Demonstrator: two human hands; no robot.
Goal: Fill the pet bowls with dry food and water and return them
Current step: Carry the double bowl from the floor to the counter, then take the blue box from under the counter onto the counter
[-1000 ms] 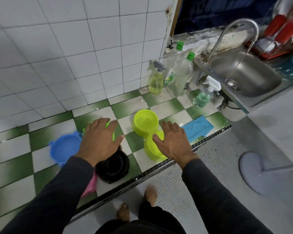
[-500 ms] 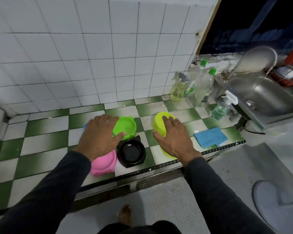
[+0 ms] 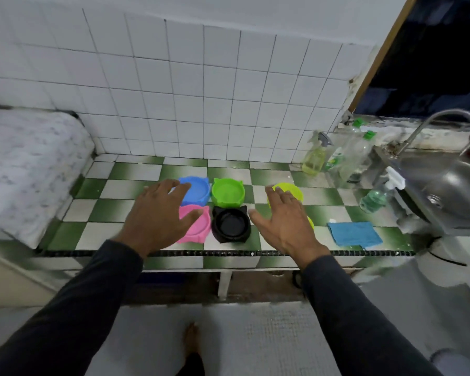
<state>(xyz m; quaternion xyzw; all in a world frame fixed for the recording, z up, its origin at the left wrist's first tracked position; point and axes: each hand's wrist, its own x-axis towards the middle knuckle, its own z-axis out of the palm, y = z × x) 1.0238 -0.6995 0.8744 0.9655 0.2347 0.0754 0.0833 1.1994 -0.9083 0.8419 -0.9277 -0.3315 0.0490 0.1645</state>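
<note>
While both hands hover flat with fingers spread and hold nothing, the left hand (image 3: 158, 213) overlaps the blue bowl (image 3: 197, 189) and pink bowl (image 3: 196, 223); the right hand (image 3: 284, 222) covers the yellow bowls (image 3: 292, 191). The green bowl (image 3: 228, 191) and black bowl (image 3: 231, 224) sit between, near the counter (image 3: 114, 183) front edge.

Blue cloth (image 3: 353, 234), spray bottle (image 3: 315, 156), steel sink (image 3: 451, 180)

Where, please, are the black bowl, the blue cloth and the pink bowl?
black bowl (image 3: 231, 225), head view, on its dark inner well.
blue cloth (image 3: 353, 234), head view, on its middle.
pink bowl (image 3: 200, 226), head view, on its visible right part.
</note>
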